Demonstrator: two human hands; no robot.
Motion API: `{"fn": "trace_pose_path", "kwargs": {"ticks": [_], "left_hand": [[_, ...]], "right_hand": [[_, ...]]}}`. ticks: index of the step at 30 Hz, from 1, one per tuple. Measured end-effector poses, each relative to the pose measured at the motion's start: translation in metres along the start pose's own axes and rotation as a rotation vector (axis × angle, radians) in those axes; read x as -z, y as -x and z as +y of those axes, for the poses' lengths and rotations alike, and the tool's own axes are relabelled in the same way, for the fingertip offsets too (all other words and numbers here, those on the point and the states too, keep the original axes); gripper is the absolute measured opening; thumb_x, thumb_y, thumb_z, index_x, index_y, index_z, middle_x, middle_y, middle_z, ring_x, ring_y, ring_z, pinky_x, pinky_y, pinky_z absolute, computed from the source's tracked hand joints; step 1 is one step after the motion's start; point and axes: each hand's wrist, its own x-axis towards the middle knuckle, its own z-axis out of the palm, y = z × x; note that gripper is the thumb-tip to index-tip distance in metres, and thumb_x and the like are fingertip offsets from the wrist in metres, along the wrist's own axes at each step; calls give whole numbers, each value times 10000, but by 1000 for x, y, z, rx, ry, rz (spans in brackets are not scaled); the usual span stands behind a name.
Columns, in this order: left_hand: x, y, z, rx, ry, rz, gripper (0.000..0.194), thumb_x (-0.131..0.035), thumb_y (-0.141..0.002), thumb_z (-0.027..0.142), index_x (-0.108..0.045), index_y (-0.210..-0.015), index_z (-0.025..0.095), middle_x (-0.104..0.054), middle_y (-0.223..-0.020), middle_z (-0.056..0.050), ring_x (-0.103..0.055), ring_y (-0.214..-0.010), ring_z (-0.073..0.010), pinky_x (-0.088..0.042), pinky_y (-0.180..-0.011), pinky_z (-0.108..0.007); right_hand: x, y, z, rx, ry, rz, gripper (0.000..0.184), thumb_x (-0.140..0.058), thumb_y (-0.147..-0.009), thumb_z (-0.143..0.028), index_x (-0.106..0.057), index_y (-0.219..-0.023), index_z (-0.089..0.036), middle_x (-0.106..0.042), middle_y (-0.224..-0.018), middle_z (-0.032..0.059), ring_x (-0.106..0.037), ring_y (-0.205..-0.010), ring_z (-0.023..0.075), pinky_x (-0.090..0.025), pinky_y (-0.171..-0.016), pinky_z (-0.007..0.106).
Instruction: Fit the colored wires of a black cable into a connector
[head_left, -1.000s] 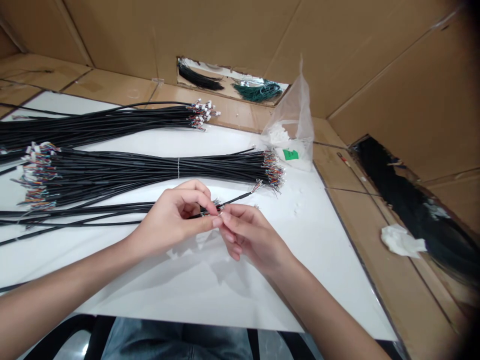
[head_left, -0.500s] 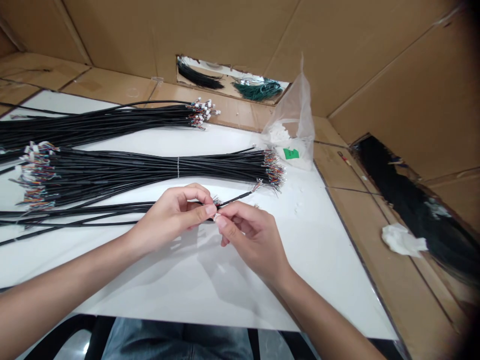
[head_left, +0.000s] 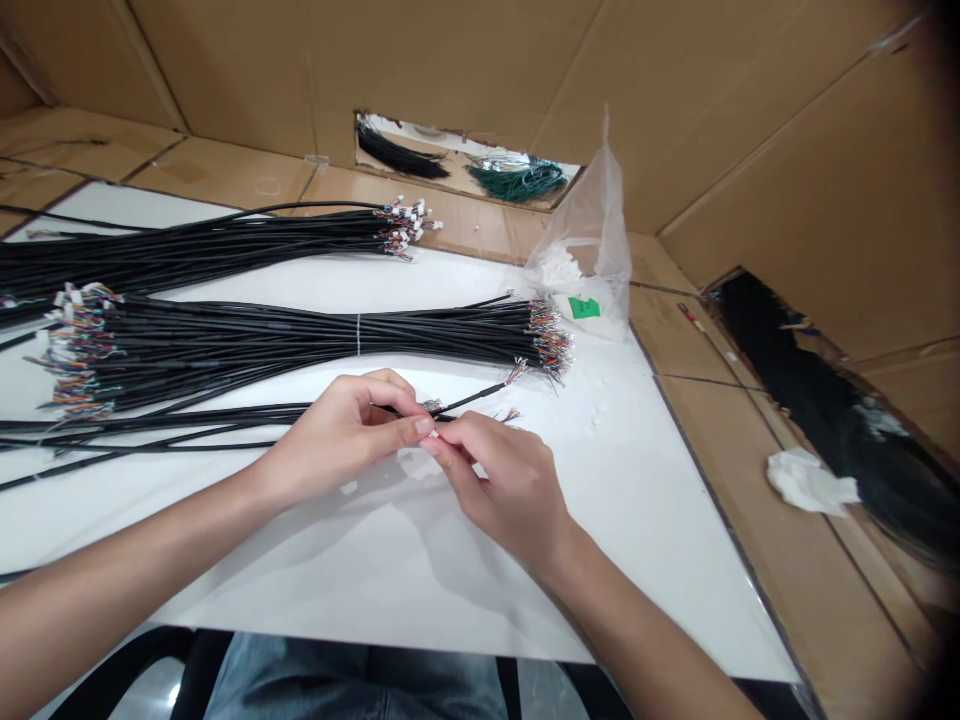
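Note:
A small white connector [head_left: 433, 434] shows where the fingertips of my two hands meet, low over the white table. My left hand [head_left: 364, 425] pinches at it from the left, thumb against forefinger. From the right, my right hand [head_left: 510, 475] closes its thumb and forefinger on the same spot. Whatever wires lie between the fingertips are hidden. Just behind the fingers, a black cable [head_left: 480, 396] with fanned coloured wire ends points up to the right. Several loose black cables [head_left: 225, 415] run leftward behind my left hand.
A tied bundle of black cables [head_left: 315, 335] lies beyond my hands, another bundle [head_left: 225, 238] behind it. A clear plastic bag [head_left: 604, 260] with white pieces stands at the back right. Cardboard walls [head_left: 465, 60] surround the white table [head_left: 645, 500]. Crumpled white plastic [head_left: 810, 480] lies right.
My right fingers have drawn in tighter against the left fingertips, covering more of the connector. Coloured wire ends behind my right hand show more now. The bundles stay put.

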Motion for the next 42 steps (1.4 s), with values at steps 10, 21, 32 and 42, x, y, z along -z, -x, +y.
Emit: {"fn": "trace_pose_path", "kwargs": {"ticks": [10,21,32,42], "left_hand": [[-3,2,-7,-17,93,-10,252,-570,-857,227,-542,-632,116,-419,-778,19,-381,-545,-33,-293,-495,-197],[-1,3,-4,-159,-66,22,268,-572,-863,240,-557,-624,120,-427,-789,8,-425,-595,-51,-349,-521,-189],[-2,6,-4,-432,-548,166,156,-552,-866,200,-621,-735,151,-514,-858,-18,-503,-630,-62,-450,-525,-160],[-2,8,-16,-665,-1042,281,142,-517,-888,189,-582,-766,155,-545,-903,-35,-532,-711,-101,-421,-588,-214]], "right_hand": [[-2,0,-7,29,-42,-22,178,-514,-864,-116,-480,-704,-186,-479,-567,-34,-403,-467,87,-339,-469,216],[1,-1,-11,-263,-423,-39,213,-534,-869,-193,-486,-662,-182,-462,-545,-44,-439,-457,77,-374,-451,208],[2,-8,-4,-712,-1105,-159,283,-649,-818,-382,-572,-671,-153,-504,-548,-51,-451,-402,56,-457,-404,197],[-2,-9,-3,-738,-1105,-187,286,-629,-831,-353,-553,-644,-151,-503,-568,-46,-472,-437,64,-460,-425,197]]}}
